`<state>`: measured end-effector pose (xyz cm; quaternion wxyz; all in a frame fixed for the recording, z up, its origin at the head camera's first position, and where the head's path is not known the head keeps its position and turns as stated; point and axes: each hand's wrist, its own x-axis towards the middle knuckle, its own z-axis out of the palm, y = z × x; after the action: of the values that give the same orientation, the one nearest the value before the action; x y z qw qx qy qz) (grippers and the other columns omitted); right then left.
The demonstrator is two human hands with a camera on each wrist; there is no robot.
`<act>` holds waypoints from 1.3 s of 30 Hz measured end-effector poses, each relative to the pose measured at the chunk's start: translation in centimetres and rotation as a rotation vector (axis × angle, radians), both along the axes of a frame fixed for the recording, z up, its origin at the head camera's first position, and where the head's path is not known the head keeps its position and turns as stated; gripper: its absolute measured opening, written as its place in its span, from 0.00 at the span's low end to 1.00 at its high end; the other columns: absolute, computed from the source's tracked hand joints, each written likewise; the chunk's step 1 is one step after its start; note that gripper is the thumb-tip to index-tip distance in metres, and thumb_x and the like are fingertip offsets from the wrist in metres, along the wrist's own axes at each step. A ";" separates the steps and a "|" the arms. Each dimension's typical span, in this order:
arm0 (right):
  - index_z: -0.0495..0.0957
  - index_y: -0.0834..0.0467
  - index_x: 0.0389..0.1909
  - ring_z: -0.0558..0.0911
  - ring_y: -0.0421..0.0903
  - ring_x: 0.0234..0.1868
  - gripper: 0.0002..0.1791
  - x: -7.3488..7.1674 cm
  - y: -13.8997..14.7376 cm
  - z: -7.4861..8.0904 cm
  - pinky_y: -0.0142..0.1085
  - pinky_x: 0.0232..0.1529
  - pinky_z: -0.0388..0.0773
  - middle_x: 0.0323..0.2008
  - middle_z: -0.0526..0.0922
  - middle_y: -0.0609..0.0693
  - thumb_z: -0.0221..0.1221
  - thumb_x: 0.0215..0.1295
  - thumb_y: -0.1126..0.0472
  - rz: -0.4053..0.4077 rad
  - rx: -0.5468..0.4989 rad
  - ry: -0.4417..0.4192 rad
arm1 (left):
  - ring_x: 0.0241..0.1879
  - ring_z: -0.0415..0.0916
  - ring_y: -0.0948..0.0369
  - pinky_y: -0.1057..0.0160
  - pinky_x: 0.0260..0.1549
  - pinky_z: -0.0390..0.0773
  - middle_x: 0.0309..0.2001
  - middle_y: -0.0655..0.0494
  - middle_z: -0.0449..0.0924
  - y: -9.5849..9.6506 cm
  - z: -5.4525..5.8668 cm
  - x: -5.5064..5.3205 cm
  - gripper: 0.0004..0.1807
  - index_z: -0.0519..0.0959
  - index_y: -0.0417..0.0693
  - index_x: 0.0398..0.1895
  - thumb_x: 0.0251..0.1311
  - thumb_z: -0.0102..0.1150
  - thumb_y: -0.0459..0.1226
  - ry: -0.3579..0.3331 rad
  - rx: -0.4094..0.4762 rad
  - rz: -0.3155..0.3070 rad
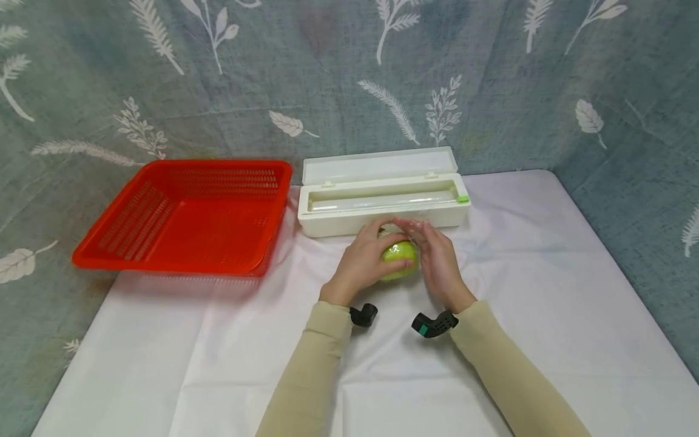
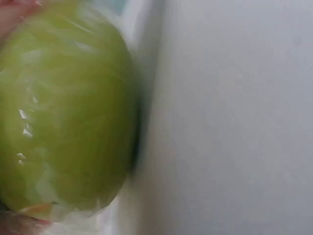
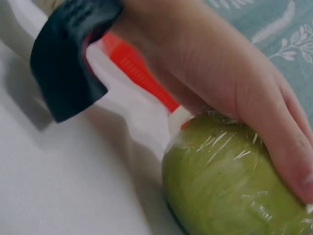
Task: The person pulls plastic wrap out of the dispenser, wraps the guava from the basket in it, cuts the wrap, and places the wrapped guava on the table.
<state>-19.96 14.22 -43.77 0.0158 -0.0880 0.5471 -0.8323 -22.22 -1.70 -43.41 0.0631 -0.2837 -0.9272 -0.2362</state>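
A green apple point(image 1: 400, 257) in shiny clear plastic wrap sits between the two hands, close over the white cloth. My left hand point(image 1: 359, 262) grips it, thumb on the near side and fingers over the far side. The right wrist view shows this grip around the wrapped apple point(image 3: 230, 181). My right hand point(image 1: 441, 262) stands along the apple's right side, its fingers extended toward the left fingertips, with glossy film over them. Close up in the left wrist view, the apple point(image 2: 68, 112) shows creased film with loose folds at its lower edge.
Just beyond the hands stands a white plastic-wrap dispenser point(image 1: 382, 226), its lid raised, a film roll inside and a green slider at its right end. A red basket point(image 1: 180, 264) stands at the left. Patterned grey-green fabric point(image 1: 338, 79) hangs behind the white-covered table point(image 1: 546, 291).
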 end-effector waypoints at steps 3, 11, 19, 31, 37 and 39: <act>0.69 0.61 0.54 0.63 0.45 0.61 0.24 0.1 0.0 0.1 0.36 0.63 0.48 0.56 0.72 0.52 0.37 0.70 0.49 0.000 0.004 0.013 | 0.56 0.58 0.60 0.57 0.43 0.70 0.63 0.61 0.53 0.1 -0.3 -0.1 0.29 0.75 0.69 0.51 0.44 0.54 0.65 0.050 0.037 -0.014; 0.67 0.62 0.58 0.63 0.46 0.61 0.24 0.9 -0.6 1.1 0.39 0.62 0.47 0.57 0.71 0.52 0.35 0.71 0.51 0.036 0.123 0.082 | 0.54 0.60 0.59 0.53 0.37 0.73 0.62 0.62 0.55 0.3 0.2 0.3 0.32 0.73 0.66 0.53 0.43 0.53 0.66 -0.029 -0.016 0.052; 0.67 0.59 0.59 0.62 0.42 0.61 0.24 1.1 -0.7 1.3 0.39 0.62 0.46 0.58 0.70 0.49 0.35 0.71 0.51 0.010 0.160 0.058 | 0.53 0.59 0.61 0.56 0.39 0.72 0.60 0.61 0.54 0.4 0.0 0.1 0.35 0.70 0.64 0.53 0.40 0.56 0.66 -0.052 0.053 0.079; 0.70 0.56 0.57 0.64 0.38 0.60 0.22 1.3 -0.9 1.4 0.37 0.62 0.51 0.56 0.72 0.45 0.35 0.71 0.52 0.010 0.395 0.145 | 0.46 0.70 0.57 0.54 0.41 0.72 0.56 0.62 0.62 0.3 -0.2 -0.4 0.60 0.45 0.64 0.67 0.27 0.60 0.70 -0.196 0.222 0.174; 0.72 0.59 0.54 0.63 0.39 0.61 0.21 1.6 -1.0 1.8 0.36 0.62 0.51 0.56 0.72 0.49 0.37 0.71 0.56 0.005 0.540 0.205 | 0.54 0.67 0.58 0.52 0.47 0.69 0.59 0.57 0.66 0.1 -0.3 -0.8 0.58 0.52 0.64 0.66 0.27 0.56 0.72 -0.253 0.206 0.194; 0.72 0.61 0.54 0.62 0.43 0.62 0.20 1.8 -1.2 1.9 0.38 0.63 0.48 0.56 0.71 0.53 0.38 0.71 0.59 0.001 0.579 0.269 | 0.55 0.66 0.58 0.52 0.48 0.68 0.60 0.57 0.65 0.0 -0.2 -0.8 0.56 0.54 0.62 0.66 0.29 0.56 0.71 -0.259 0.208 0.187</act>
<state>-18.20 13.04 -41.83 -0.0320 -0.1892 0.7585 -0.6227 -23.03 -1.67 -43.64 -0.0060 -0.1556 -0.9205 -0.3585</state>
